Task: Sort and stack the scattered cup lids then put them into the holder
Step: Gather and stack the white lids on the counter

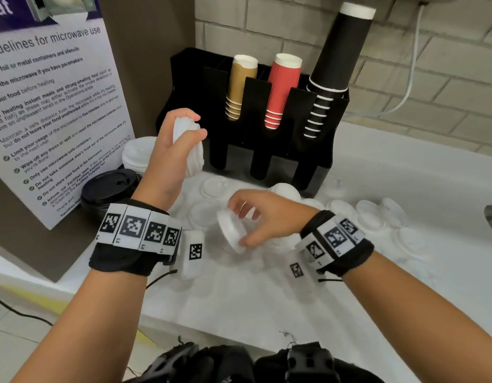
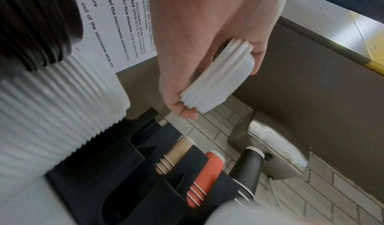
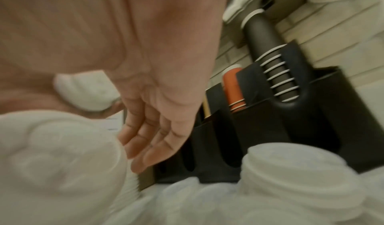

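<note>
Stretching across the lower half of the head view, a white surface (image 1: 363, 172) is being occupied by the things of the task, ordered here from large to small. A printed notice on microwave use (image 1: 54, 111) is being propped against the brown wall at the left. A black holder (image 1: 316, 150) is being kept at the back of the surface; stacks of tan cups (image 1: 240, 87), red cups (image 1: 282, 89) and black cups (image 1: 336, 64) are being carried in three of its slots, while the leftmost slot is seen without cups. Beside the notice, a stack of black lids (image 1: 106, 189) is being shown with a stack of white lids (image 1: 137, 156) just behind it. Clear lids (image 1: 372, 214) are being left scattered over the surface to the right and between the wrists. A small stack of white lids (image 2: 218, 79) is being held on edge above the surface, near the holder's left end, by the left hand (image 1: 170, 158), whose fingers and thumb are being clamped on its rim. A single white lid (image 1: 231, 230) is being held tilted, above the scattered ones, by the right hand (image 1: 267, 217), the thumb and fingers being pinched on its edge.
</note>
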### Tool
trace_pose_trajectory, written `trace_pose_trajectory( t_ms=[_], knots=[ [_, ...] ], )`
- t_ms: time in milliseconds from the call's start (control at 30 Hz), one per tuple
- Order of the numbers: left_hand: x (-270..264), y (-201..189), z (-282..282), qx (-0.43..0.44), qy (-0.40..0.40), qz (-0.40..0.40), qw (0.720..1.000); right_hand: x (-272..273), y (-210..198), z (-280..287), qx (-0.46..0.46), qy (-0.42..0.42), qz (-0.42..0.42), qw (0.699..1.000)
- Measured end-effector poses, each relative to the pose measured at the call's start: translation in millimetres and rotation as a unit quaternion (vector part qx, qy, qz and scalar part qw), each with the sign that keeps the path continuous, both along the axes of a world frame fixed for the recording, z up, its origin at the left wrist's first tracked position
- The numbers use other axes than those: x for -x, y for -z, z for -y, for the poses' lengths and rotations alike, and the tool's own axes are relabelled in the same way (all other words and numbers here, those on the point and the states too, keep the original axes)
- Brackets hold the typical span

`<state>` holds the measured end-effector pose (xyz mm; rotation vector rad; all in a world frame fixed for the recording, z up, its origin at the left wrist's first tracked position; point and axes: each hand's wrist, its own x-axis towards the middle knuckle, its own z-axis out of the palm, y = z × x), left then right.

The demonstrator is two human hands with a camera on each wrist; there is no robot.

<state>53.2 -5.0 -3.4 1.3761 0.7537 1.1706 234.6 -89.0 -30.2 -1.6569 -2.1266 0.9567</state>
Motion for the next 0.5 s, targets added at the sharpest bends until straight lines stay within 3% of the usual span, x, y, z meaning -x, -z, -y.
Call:
trace_pose_trajectory(
  t_ms=[100, 200, 367, 500],
  knots=[
    [-10.1, 10.0, 6.6, 0.019, -0.007, 0.0, 1.0, -13.5, -12.2, -2.2, -0.033, 0.12, -0.166, 0.978],
    [-25.1, 17.8, 15.9, 0.06, -0.001, -0.002, 0.998, -10.1, -19.6, -2.9, -0.089, 0.159, -0.277, 0.943],
    [-42.7, 16.7, 27.6, 0.078, 0.049, 0.008, 0.996, 5.9, -21.4, -2.6, -0.142, 0.169, -0.296, 0.929],
    [-41.9, 14.6, 26.4, 0.084, 0.088, 0.028, 0.992, -0.4, -28.4, -3.8, -0.131, 0.157, -0.294, 0.934]
  ],
)
